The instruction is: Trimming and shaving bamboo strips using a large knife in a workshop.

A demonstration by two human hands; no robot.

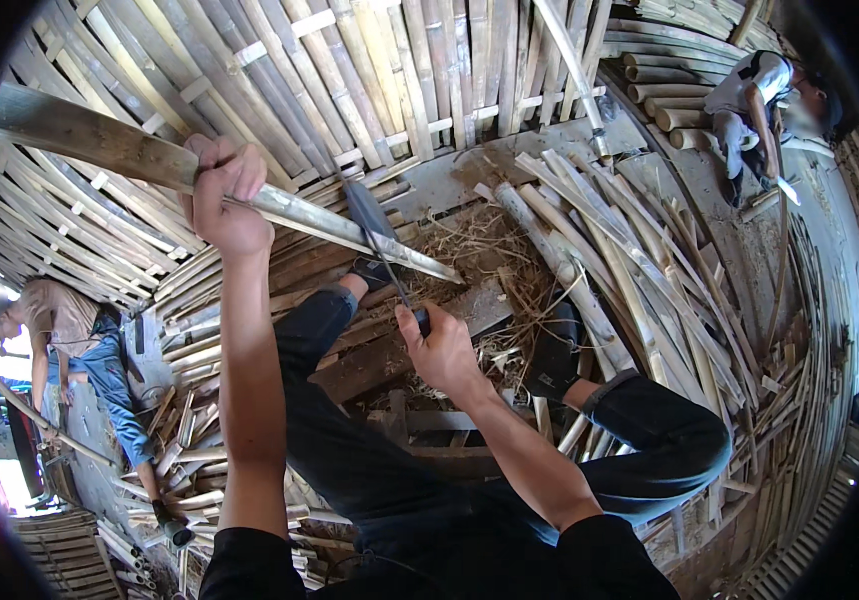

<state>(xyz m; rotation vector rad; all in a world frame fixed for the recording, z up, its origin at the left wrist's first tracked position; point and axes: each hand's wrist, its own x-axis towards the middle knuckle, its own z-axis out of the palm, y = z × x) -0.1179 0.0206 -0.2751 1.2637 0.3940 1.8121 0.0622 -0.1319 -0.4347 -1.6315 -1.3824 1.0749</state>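
Observation:
My left hand (227, 195) is closed around a long split bamboo strip (324, 228), which slants from the upper left down toward the middle. Its lower end hangs over a wooden block (469, 318) in front of my legs. In my right hand (441, 352) is the dark handle of a machete (373, 215). The broad dark blade points up and away, crossing the strip near its lower end; whether the edge touches the bamboo I cannot tell. My fingers wrap the handle and hide most of it.
Bamboo shavings (469, 245) lie around the block. To the right is a heap of split bamboo (639, 270); woven bamboo panels (349, 70) stand beyond. One person (79, 340) bends over a pole at the left. Another person (754, 110) crouches at the far right, holding a blade.

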